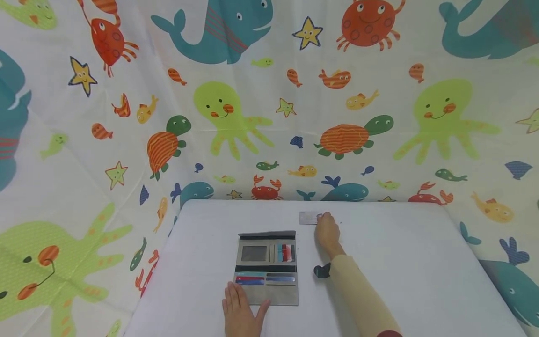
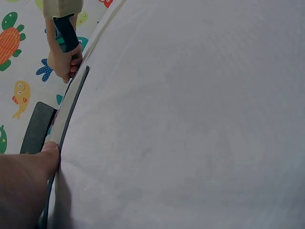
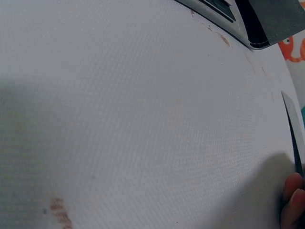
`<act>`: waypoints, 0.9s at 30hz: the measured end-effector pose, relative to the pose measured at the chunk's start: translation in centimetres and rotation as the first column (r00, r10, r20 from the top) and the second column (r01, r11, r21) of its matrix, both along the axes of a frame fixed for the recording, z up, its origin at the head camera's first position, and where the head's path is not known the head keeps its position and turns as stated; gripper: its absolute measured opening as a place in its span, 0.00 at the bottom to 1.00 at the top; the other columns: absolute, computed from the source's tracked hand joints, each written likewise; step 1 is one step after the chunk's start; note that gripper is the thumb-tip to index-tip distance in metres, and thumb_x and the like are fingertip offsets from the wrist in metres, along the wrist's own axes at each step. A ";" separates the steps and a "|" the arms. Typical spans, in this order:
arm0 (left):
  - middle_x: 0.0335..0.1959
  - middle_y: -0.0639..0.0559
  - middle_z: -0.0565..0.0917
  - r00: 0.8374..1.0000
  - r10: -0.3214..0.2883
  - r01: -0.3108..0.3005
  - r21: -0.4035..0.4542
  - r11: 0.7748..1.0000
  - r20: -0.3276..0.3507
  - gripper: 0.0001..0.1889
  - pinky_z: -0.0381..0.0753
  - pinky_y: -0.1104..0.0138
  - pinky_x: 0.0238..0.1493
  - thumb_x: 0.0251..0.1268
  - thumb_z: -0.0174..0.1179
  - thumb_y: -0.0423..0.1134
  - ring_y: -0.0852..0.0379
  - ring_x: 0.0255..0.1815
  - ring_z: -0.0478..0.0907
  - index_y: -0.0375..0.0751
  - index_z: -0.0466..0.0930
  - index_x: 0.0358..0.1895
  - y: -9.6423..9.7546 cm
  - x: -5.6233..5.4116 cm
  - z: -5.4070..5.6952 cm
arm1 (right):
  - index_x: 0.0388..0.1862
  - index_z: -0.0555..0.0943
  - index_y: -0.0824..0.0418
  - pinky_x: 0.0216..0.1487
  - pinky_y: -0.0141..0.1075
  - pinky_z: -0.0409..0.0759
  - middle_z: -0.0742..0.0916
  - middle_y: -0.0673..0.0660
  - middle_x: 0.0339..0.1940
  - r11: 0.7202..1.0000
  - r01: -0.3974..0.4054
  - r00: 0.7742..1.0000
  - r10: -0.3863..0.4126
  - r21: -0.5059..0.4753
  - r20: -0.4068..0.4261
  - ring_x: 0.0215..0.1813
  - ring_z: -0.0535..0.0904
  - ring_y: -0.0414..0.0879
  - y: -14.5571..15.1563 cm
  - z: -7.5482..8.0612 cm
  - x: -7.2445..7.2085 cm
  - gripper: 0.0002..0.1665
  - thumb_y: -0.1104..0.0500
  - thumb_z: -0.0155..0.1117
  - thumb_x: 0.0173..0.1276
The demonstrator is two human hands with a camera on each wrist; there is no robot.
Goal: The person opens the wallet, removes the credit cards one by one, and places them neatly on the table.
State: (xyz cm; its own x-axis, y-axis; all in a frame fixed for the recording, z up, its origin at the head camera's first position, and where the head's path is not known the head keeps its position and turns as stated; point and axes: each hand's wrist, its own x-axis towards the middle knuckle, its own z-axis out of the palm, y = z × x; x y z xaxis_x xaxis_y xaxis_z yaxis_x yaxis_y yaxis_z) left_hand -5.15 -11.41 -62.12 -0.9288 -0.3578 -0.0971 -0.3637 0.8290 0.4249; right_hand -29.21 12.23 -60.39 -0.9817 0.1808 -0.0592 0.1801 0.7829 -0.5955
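Note:
A grey wallet [image 1: 280,296] lies unfolded on the white table, with several cards [image 1: 285,252] in its slots and a dark window pocket [image 1: 254,253]. My left hand [image 1: 242,311] rests on its lower left corner, fingers straight and thumb spread along the near edge. Beyond the wallet to the right, my right hand [image 1: 327,231] pinches a pale grey card [image 1: 308,218] by its right end. The right wrist view shows that card [image 3: 296,126] nearly edge-on, with a dark shadow beneath it. Its printing is too small to read.
The white table [image 1: 404,262] stretches out on both sides of the wallet. A curtain [image 1: 375,182] printed with sea animals hangs behind and at the sides. A dark wrist camera [image 1: 322,271] sits on the right forearm. Reddish-brown marks [image 3: 61,212] show on the tabletop.

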 end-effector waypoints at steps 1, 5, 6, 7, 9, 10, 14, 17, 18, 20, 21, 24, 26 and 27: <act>0.79 0.27 0.52 1.000 -0.002 0.002 -0.001 1.000 -0.001 0.59 0.50 0.39 0.79 0.55 0.65 0.68 0.31 0.80 0.50 0.23 0.53 0.75 0.0 0.0 0.0 | 0.54 0.72 0.74 0.49 0.59 0.83 0.82 0.70 0.44 1.000 -0.004 1.000 0.004 0.011 0.003 0.47 0.83 0.66 0.0 0.0 0.0 0.22 0.54 0.42 0.82; 0.80 0.27 0.52 1.000 -0.004 0.004 -0.007 1.000 0.006 0.59 0.50 0.40 0.80 0.56 0.64 0.69 0.31 0.81 0.49 0.23 0.53 0.76 0.0 -0.1 -0.2 | 0.56 0.70 0.74 0.50 0.58 0.84 0.82 0.70 0.46 0.999 -0.009 1.000 0.008 0.047 0.016 0.49 0.84 0.66 -0.2 -0.2 -0.1 0.24 0.53 0.40 0.83; 0.79 0.27 0.52 1.000 -0.004 0.004 -0.011 1.000 0.004 0.59 0.50 0.40 0.79 0.56 0.63 0.69 0.31 0.81 0.50 0.23 0.53 0.75 -0.1 -0.1 -0.2 | 0.57 0.69 0.73 0.51 0.57 0.83 0.81 0.70 0.47 0.999 -0.008 1.000 0.006 0.052 0.021 0.50 0.83 0.66 -0.2 -0.2 -0.2 0.24 0.52 0.39 0.84; 0.79 0.28 0.52 1.000 -0.005 0.005 -0.015 1.000 0.001 0.59 0.51 0.40 0.79 0.56 0.63 0.69 0.31 0.81 0.50 0.23 0.53 0.75 0.0 -0.1 -0.2 | 0.57 0.69 0.73 0.52 0.57 0.83 0.81 0.70 0.47 0.998 -0.007 1.000 0.006 0.057 0.024 0.50 0.83 0.66 -0.3 -0.3 -0.2 0.24 0.52 0.38 0.84; 0.80 0.28 0.53 1.000 -0.001 0.001 -0.024 1.000 -0.006 0.59 0.51 0.41 0.80 0.56 0.63 0.69 0.32 0.81 0.50 0.24 0.54 0.76 0.0 0.0 -0.3 | 0.58 0.69 0.73 0.53 0.57 0.83 0.81 0.70 0.48 0.998 -0.007 1.000 0.006 0.060 0.028 0.51 0.83 0.66 -0.3 -0.4 -0.3 0.25 0.52 0.38 0.84; 0.80 0.29 0.53 1.000 0.001 -0.001 -0.028 1.000 -0.008 0.59 0.51 0.41 0.80 0.56 0.63 0.69 0.32 0.81 0.50 0.24 0.54 0.76 0.0 0.0 -0.3 | 0.58 0.69 0.73 0.52 0.57 0.83 0.81 0.70 0.48 0.998 -0.008 1.000 0.006 0.063 0.028 0.51 0.83 0.66 -0.3 -0.4 -0.3 0.25 0.52 0.37 0.84; 0.80 0.29 0.53 1.000 0.008 -0.009 -0.022 1.000 -0.022 0.58 0.51 0.41 0.80 0.56 0.63 0.69 0.32 0.81 0.50 0.24 0.54 0.76 0.0 0.0 -0.3 | 0.59 0.68 0.74 0.52 0.57 0.83 0.81 0.71 0.48 0.998 -0.009 1.000 0.008 0.062 0.020 0.50 0.84 0.67 -0.3 -0.3 -0.4 0.25 0.52 0.38 0.84; 0.79 0.28 0.54 0.999 0.011 -0.011 -0.002 1.000 -0.032 0.58 0.51 0.40 0.79 0.56 0.64 0.68 0.31 0.80 0.51 0.23 0.54 0.75 0.0 -0.1 -0.3 | 0.60 0.67 0.74 0.52 0.57 0.83 0.81 0.72 0.48 0.998 -0.004 1.000 0.004 0.062 0.014 0.50 0.84 0.67 -0.2 -0.3 -0.4 0.25 0.52 0.39 0.84; 0.79 0.27 0.54 0.999 0.011 -0.011 0.001 1.000 -0.033 0.58 0.51 0.40 0.79 0.56 0.64 0.68 0.31 0.80 0.51 0.23 0.54 0.75 0.0 -0.1 -0.4 | 0.60 0.67 0.74 0.51 0.58 0.84 0.81 0.72 0.48 0.998 -0.003 1.000 0.003 0.061 0.013 0.50 0.84 0.67 -0.2 -0.2 -0.4 0.25 0.53 0.39 0.84; 0.79 0.27 0.54 0.999 0.012 -0.012 0.005 1.000 -0.036 0.58 0.51 0.40 0.79 0.56 0.64 0.68 0.31 0.80 0.51 0.23 0.54 0.75 0.0 -0.1 -0.4 | 0.61 0.67 0.74 0.52 0.58 0.83 0.81 0.72 0.48 0.998 -0.001 1.000 0.000 0.056 0.014 0.50 0.83 0.67 -0.2 -0.2 -0.5 0.24 0.53 0.40 0.84; 0.79 0.27 0.54 0.999 0.012 -0.011 0.004 1.000 -0.036 0.58 0.51 0.40 0.79 0.56 0.63 0.69 0.31 0.80 0.51 0.23 0.54 0.75 0.0 -0.1 -0.5 | 0.61 0.67 0.74 0.52 0.58 0.83 0.81 0.72 0.48 0.998 -0.002 1.000 0.001 0.056 0.014 0.50 0.83 0.67 -0.1 -0.1 -0.5 0.24 0.53 0.40 0.84; 0.79 0.28 0.54 0.999 0.012 -0.012 -0.001 1.000 -0.037 0.59 0.51 0.40 0.79 0.55 0.63 0.69 0.31 0.80 0.51 0.23 0.54 0.75 0.0 -0.2 -0.6 | 0.61 0.66 0.74 0.53 0.58 0.83 0.81 0.72 0.49 0.999 -0.004 1.000 0.003 0.052 0.011 0.51 0.83 0.68 -0.1 -0.1 -0.5 0.24 0.53 0.41 0.84; 0.79 0.28 0.54 0.999 0.011 -0.011 -0.003 1.000 -0.040 0.58 0.52 0.40 0.79 0.55 0.64 0.69 0.31 0.80 0.51 0.23 0.55 0.75 0.1 -0.1 -0.5 | 0.61 0.66 0.74 0.54 0.58 0.83 0.81 0.72 0.49 0.999 -0.002 1.000 0.001 0.053 0.009 0.51 0.83 0.68 0.0 -0.2 -0.5 0.24 0.54 0.41 0.84; 0.79 0.28 0.55 0.999 0.011 -0.011 -0.003 1.000 -0.041 0.58 0.52 0.40 0.79 0.55 0.64 0.68 0.31 0.80 0.51 0.23 0.55 0.75 0.1 -0.1 -0.5 | 0.61 0.67 0.74 0.53 0.58 0.83 0.81 0.72 0.49 0.998 0.000 1.000 0.000 0.058 0.009 0.51 0.83 0.67 0.0 -0.3 -0.5 0.24 0.53 0.42 0.83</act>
